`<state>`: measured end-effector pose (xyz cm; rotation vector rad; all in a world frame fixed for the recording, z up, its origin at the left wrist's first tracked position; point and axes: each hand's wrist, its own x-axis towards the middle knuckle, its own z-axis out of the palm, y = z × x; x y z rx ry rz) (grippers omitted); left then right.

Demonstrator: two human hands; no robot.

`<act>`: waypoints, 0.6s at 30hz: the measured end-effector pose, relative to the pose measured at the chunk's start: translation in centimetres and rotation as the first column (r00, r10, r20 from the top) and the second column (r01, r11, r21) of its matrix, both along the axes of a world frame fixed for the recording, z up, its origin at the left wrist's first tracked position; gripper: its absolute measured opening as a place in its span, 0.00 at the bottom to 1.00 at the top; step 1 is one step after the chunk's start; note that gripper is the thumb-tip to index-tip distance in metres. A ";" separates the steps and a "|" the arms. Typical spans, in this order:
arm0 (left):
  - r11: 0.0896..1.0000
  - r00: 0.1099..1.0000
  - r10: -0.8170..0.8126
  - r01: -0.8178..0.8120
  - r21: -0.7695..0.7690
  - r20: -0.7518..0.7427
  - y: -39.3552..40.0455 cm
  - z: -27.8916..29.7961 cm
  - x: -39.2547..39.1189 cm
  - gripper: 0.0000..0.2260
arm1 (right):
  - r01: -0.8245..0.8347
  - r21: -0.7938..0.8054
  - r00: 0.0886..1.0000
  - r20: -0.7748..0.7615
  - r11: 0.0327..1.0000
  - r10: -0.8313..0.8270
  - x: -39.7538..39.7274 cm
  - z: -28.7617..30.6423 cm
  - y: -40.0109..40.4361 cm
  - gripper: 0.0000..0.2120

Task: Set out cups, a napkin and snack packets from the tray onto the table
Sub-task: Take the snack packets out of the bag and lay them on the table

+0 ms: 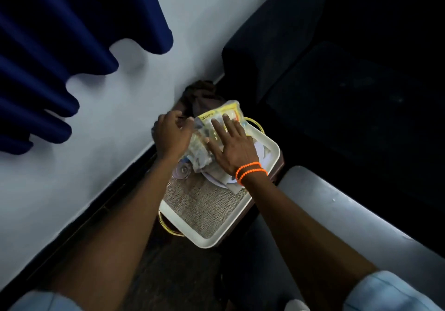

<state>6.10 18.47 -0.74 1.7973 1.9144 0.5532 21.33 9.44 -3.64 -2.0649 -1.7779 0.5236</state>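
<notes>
A white tray (273,153) with a woven liner and thin gold handles rests on a small dark stand. On its far half lies a pile of clear and yellow snack packets (216,120). My right hand (231,144), with orange bead bracelets at the wrist, lies flat on top of the packets with fingers spread. My left hand (171,132) curls around the pile's left side, fingers bent at its edge. A clear glass cup (182,171) shows on the tray just under my left wrist. White paper, perhaps the napkin (220,180), lies under the packets.
A white wall (108,118) with a dark skirting runs along the left. A blue curtain (60,46) hangs at upper left. Brown cloth (202,96) sits beyond the tray. A dark sofa (337,82) fills the right, and a grey cushioned armrest (337,209) lies at lower right.
</notes>
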 end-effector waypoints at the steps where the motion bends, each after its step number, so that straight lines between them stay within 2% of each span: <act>1: 0.992 0.998 -0.025 0.017 -0.122 -0.060 1.3 0.2 -0.2 0.19 | -0.013 -0.053 1.000 -0.009 0.999 0.012 -0.2 -0.3 0.3 0.33; 2: 0.969 0.997 -0.054 0.040 -0.245 -0.050 2.3 0.4 -0.3 0.22 | -0.006 -0.081 1.000 -0.011 0.997 0.005 -0.5 -0.6 0.2 0.32; 4: 0.899 0.993 -0.072 0.106 -0.426 0.095 3.2 0.6 -0.3 0.26 | 0.044 -0.069 0.999 -0.010 0.997 -0.044 -0.9 -1.1 -1.1 0.31; 7: 0.894 0.980 -0.105 0.168 -0.416 0.171 3.1 0.6 -0.3 0.25 | 0.110 -0.031 0.991 -0.069 0.993 -0.112 -1.2 -1.3 -4.1 0.29; 8: 0.889 0.970 -0.103 0.189 -0.417 0.220 3.0 0.5 -0.3 0.28 | 0.126 -0.034 0.987 -0.092 0.992 -0.128 -1.2 -1.3 -5.1 0.29; 10: 0.842 0.908 -0.045 0.259 -0.473 0.418 2.7 0.1 -0.3 0.33 | 0.171 -0.049 0.974 -0.141 0.984 -0.176 -1.2 -1.2 -6.9 0.28; 12: 0.812 0.844 0.064 0.266 -0.519 0.533 2.6 -0.6 -0.3 0.32 | 0.252 -0.032 0.941 -0.226 0.967 -0.252 -1.2 -0.9 -8.5 0.27; 15: 0.774 0.844 0.202 0.174 -0.609 0.497 1.6 -2.1 0.3 0.20 | 0.413 -0.089 0.777 -0.485 0.906 -0.402 -0.9 -0.4 -10.1 0.23; 17: 0.718 0.899 0.134 0.202 -0.666 0.417 0.6 -2.9 0.9 0.12 | 0.476 -0.230 0.612 -0.606 0.849 -0.508 -0.1 -0.1 -10.6 0.26; 18: 0.694 0.925 0.054 0.236 -0.680 0.376 0.1 -3.2 1.2 0.12 | 0.503 -0.319 0.494 -0.656 0.803 -0.570 0.3 0.0 -10.6 0.28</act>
